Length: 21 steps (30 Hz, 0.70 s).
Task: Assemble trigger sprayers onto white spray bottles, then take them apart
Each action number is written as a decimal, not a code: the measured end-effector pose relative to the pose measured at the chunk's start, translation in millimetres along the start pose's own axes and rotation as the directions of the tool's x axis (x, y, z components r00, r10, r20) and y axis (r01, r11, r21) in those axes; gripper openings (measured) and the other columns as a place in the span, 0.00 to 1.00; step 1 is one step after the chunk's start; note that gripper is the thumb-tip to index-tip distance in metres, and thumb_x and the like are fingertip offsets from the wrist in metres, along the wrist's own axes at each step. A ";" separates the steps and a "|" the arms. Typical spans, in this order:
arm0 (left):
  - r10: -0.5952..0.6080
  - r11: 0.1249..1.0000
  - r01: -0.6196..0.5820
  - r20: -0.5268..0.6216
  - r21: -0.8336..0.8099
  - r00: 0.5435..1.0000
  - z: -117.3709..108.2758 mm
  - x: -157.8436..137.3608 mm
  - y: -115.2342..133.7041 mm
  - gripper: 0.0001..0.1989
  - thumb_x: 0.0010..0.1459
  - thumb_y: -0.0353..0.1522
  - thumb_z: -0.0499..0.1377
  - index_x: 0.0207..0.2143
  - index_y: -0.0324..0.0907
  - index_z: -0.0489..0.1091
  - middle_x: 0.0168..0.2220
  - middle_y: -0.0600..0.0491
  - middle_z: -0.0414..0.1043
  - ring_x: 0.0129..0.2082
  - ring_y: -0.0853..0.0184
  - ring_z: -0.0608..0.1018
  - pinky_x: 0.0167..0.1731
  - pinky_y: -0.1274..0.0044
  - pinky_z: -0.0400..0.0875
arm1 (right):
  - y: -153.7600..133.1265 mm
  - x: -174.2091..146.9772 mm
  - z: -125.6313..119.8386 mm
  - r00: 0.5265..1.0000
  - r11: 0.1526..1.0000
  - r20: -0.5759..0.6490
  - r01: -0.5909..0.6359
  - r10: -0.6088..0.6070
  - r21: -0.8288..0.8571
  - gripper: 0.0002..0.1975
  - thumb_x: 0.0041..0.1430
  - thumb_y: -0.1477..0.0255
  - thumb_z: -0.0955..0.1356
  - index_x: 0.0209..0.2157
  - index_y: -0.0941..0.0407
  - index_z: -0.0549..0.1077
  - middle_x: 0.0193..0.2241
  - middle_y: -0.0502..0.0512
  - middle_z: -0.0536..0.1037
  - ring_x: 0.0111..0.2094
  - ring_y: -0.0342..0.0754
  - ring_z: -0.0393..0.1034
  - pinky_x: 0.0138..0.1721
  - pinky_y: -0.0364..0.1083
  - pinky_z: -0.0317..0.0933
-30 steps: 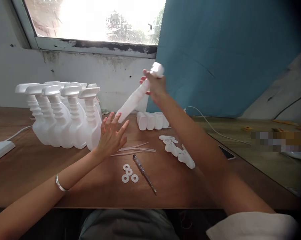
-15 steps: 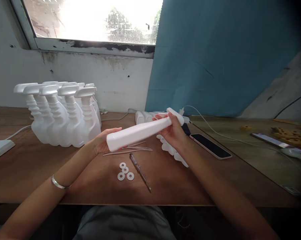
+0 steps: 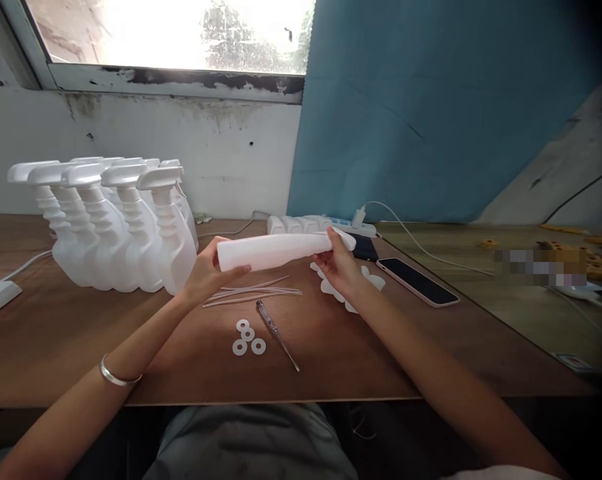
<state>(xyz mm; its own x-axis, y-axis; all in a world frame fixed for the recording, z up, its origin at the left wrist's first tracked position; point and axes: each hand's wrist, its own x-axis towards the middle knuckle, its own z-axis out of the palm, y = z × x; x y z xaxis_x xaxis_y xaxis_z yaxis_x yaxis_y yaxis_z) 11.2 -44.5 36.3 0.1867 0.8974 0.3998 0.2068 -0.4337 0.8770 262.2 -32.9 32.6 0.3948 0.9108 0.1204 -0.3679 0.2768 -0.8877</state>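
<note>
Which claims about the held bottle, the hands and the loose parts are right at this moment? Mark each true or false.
1. The left hand and right hand both hold the white bottle. True.
2. The white bottle is upright. False: it is held nearly level.
3. The screwdriver lies on the table. True.
4. Seven white rings lie beside the screwdriver. False: four white rings lie there.
5. Other spray bottles stand at the left. True.

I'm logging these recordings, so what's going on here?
A person's left hand grips the base of a white plastic spray bottle, right hand at its neck end, holding it nearly level above a brown table. Similar white bottles stand upright to the left; flat white rings and a clear-handled screwdriver lie in front.
</note>
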 end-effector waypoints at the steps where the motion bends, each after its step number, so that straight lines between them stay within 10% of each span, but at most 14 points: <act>1: -0.071 0.994 0.070 -0.009 -0.089 0.997 -0.6 1.4 -1.8 0.26 0.41 0.42 0.64 0.42 0.40 0.64 0.39 0.49 0.71 0.39 0.61 0.74 0.37 0.72 0.71 | -0.6 -3.0 2.1 1.000 1.000 0.008 -0.021 0.021 0.000 0.15 0.43 0.60 0.70 0.30 0.55 0.68 0.22 0.45 0.72 0.22 0.38 0.67 0.20 0.36 0.66; 7: -0.473 0.706 0.500 0.191 -0.502 0.860 -10.3 15.9 -17.0 0.19 0.50 0.38 0.55 0.43 0.37 0.66 0.24 0.52 0.71 0.19 0.67 0.73 0.13 0.78 0.67 | -11.2 -8.3 2.7 0.998 0.998 -0.004 0.062 -0.062 0.031 0.14 0.41 0.64 0.72 0.28 0.57 0.69 0.23 0.46 0.74 0.20 0.37 0.67 0.17 0.34 0.63; 14: -0.520 0.637 0.477 0.120 -0.606 0.846 -3.5 18.9 -27.0 0.16 0.52 0.36 0.52 0.41 0.36 0.67 0.20 0.54 0.69 0.17 0.68 0.72 0.10 0.80 0.67 | -29.2 16.5 -28.8 0.964 0.971 -0.225 0.179 -0.141 0.157 0.09 0.51 0.66 0.67 0.27 0.59 0.65 0.20 0.50 0.74 0.19 0.37 0.69 0.23 0.34 0.67; 21: -0.399 0.595 0.156 -0.122 -0.788 0.909 0.4 15.6 -19.0 0.15 0.54 0.36 0.52 0.42 0.40 0.65 0.31 0.51 0.72 0.29 0.66 0.76 0.20 0.80 0.73 | -67.2 34.7 -57.2 0.588 0.726 -0.609 0.687 -0.532 0.030 0.07 0.54 0.67 0.64 0.31 0.55 0.62 0.22 0.47 0.72 0.23 0.38 0.70 0.30 0.38 0.69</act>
<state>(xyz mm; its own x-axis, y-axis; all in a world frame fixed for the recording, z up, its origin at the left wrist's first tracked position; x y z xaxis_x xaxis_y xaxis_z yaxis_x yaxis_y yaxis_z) 10.5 -22.4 25.8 -0.0295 0.9985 0.0462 -0.6047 -0.0546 0.7946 348.8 -37.4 71.0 0.9408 0.2019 0.2723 -0.0209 0.8362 -0.5480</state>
